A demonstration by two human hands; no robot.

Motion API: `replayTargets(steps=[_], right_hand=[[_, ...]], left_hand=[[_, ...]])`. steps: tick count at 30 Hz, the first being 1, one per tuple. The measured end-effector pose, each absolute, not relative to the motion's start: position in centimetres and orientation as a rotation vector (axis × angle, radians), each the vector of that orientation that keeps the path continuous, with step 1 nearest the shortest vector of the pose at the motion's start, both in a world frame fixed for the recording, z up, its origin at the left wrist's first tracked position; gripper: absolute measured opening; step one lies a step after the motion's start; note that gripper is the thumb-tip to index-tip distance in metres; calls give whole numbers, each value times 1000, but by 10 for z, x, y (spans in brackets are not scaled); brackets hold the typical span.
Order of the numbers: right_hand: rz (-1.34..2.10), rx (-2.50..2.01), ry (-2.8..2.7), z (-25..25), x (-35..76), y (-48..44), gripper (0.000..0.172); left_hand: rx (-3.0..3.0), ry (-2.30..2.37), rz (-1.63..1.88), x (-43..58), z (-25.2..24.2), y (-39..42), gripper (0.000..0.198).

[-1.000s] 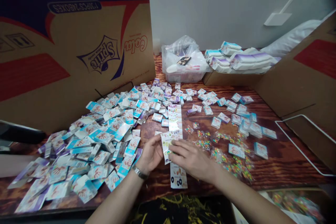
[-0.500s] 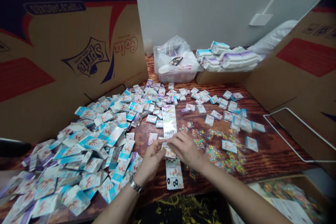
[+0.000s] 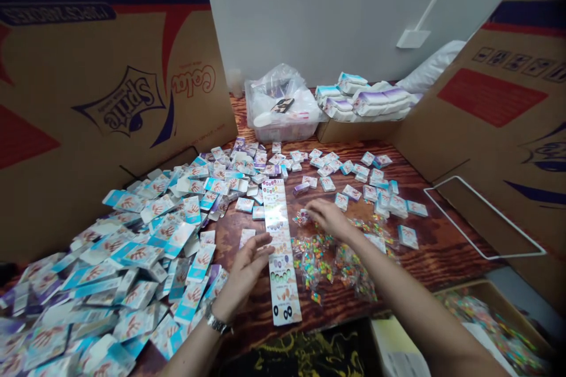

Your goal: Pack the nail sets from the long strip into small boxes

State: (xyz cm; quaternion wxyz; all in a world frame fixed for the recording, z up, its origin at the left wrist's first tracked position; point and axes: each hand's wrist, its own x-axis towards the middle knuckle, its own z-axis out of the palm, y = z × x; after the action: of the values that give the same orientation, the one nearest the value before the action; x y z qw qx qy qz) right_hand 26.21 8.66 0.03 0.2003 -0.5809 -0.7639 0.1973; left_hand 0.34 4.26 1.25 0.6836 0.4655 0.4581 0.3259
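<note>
A long printed paper strip, with rows of small coloured pictures, lies lengthwise on the table between my hands. My left hand is open at the strip's left edge, its fingers apart and the tips close to the paper. To the right of the strip, my right hand has its fingers curled down, the fingertips closed at a small clear packet. Nearer to me, below that hand, lie several clear packets of bright multicoloured bits. Part of them is hidden behind my right forearm.
A large heap of small printed boxes covers the left side. More boxes are scattered at the right. Cardboard cartons stand on both sides. A clear plastic tub and white packs are at the back.
Both hands have let go of the strip, which now lies flat. My right hand has moved right and away from me to the packets; my left hand has opened. The view has turned slightly right.
</note>
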Motion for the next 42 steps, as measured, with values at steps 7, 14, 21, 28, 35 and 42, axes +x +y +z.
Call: replayTargets(steps=[7,14,21,28,35,42], right_hand=[[598,-1711,-2222,-39,294,126,12],[561,-1781,-2252,-48,296,125,11],[520,-1837,-2123,-34,297,103,15],[557,-1677,-2025,-2,268,100,27],[568,-1566,-1967,20,234,96,22],[802,-1285,-1868,51,203,88,16]], left_hand=[[1955,1305,704,-21,-15,50,25],[2523,1513,505,-38,-37,121,46],[2770,1503,416,-28,-35,174,41],[2829,1667,497,-33,-18,213,54],[2869,1449,566,-26,-16,220,33],[2646,1449,750,-22,5,172,43]])
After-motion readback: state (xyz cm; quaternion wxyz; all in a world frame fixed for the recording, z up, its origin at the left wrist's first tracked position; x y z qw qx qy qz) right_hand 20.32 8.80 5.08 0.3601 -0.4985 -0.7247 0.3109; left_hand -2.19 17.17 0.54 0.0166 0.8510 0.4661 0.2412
